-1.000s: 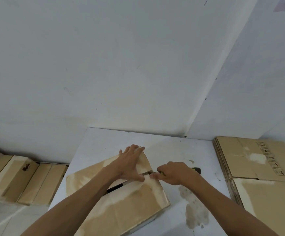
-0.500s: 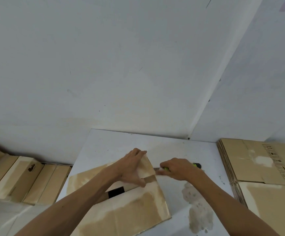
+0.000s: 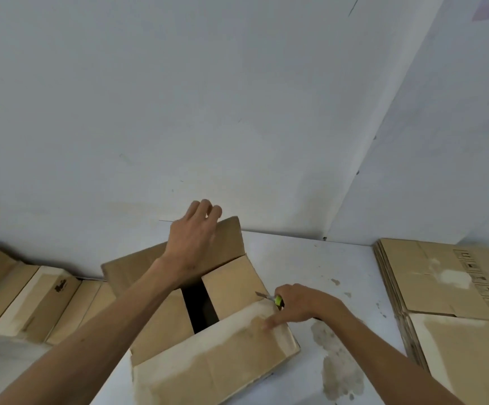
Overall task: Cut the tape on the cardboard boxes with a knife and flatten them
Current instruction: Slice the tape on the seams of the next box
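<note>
Pale grey-white walls, smooth and lightly scuffed, meet in a corner at the right and fill most of the view above a flat white tabletop blotched with a grey-brown stain near its front edge. On the near left part of that tabletop sits the brown corrugated cardboard box, its top open: 1 long flap stands raised at the far side, another folds toward the viewer with a pale, worn patch across it, and 2 short inner flaps lie nearly level with a dark gap between them. To the right, a stack of flattened brown cardboard sheets lies flat, its layered edges showing and black handling symbols printed on the top sheet. Low at the left, a row of closed tan cardboard boxes lies side by side, 2 of them showing dark printed marks. The left hand reaches forward and rests against the raised far flap, fingers fairly straight and close together over its top edge. The right hand curls around a small utility knife with a yellow-green handle, its short metal blade pointing left at the box's right edge, while 1 finger stretches out onto the near flap.
</note>
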The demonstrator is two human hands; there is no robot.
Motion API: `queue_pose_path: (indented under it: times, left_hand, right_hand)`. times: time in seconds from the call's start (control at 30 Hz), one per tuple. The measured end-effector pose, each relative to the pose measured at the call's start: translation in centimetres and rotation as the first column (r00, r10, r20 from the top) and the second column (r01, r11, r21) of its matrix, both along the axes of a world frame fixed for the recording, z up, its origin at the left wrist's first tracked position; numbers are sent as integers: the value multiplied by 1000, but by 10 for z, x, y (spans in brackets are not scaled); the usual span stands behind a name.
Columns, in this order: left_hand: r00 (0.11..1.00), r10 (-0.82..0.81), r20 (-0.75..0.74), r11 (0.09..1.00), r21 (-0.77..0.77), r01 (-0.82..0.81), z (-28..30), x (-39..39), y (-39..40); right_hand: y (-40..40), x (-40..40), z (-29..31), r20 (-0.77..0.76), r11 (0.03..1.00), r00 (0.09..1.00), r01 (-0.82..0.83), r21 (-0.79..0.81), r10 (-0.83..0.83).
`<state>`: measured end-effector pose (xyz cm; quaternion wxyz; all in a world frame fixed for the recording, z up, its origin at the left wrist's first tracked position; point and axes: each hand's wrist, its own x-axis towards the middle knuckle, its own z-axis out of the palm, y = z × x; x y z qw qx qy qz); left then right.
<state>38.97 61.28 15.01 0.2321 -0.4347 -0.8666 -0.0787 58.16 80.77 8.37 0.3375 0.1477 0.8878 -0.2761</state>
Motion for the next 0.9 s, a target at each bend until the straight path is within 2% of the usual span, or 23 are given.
queue_pose_path:
  times: [0.03,0.1,0.13,0.2,0.23,0.27,0.3,0.33,0.37,0.43,0.47,0.6,0.7,0.8,0.9]
  left_hand:
    - [997,-2,-76,1000,-6,2,-1,-2,-6]
    - [993,-60,-104,996,-71,53,-10,4,-21]
    - [995,-84,-56,990,-122,77,-16,12,-29]
    - [977,-30,211,957,-275,89,-28,30,-49]
    - [909,43,414,917,-377,128,-34,37,-58]
    - [768,152,622,873,-449,190,-39,45,-65]
    - [577,258,775,846,-470,253,-42,52,-73]
    - [435,348,830,827,-491,275,-45,60,-79]
    - [365,416,833,803,-525,284,-45,67,-83]
    - [346,512,787,744,-607,279,-49,73,-87]
    - [321,528,786,744,-610,273,-49,75,-87]
    - [117,448,886,873,-462,157,-44,77,-79]
    - [-65,275,959,961,-277,-21,-42,92,-64]
    - [-165,122,979,970,-153,-191,-48,105,-39]
    - [-216,-24,976,918,-64,-392,-58,115,-11]
  right_hand:
    - [-2,0,-3,1,1000,1000,3,-5,-3]
    - [-1,1,-6,-7,998,999,46,-47,-47]
    - [-1,1,-6,-12,995,997,72,-76,-73]
    - [1,2,-7,-19,988,994,108,-112,-111]
    - [1,3,-7,-21,986,992,118,-119,-122]
    - [2,3,-6,-25,985,992,123,-118,-127]
    - [2,3,-5,-28,986,991,128,-111,-132]
    - [3,3,-3,-33,987,991,129,-101,-133]
    - [4,2,-2,-44,989,990,128,-79,-131]
    - [4,-1,4,-78,992,989,125,-4,-125]
    - [4,-2,7,-97,990,986,137,39,-133]
    - [-5,5,23,-253,939,955,221,264,-154]
    - [-14,20,30,-367,913,901,330,241,-229]
    - [-26,43,30,-354,905,878,395,157,-322]
    - [-43,70,25,-267,907,897,398,138,-353]
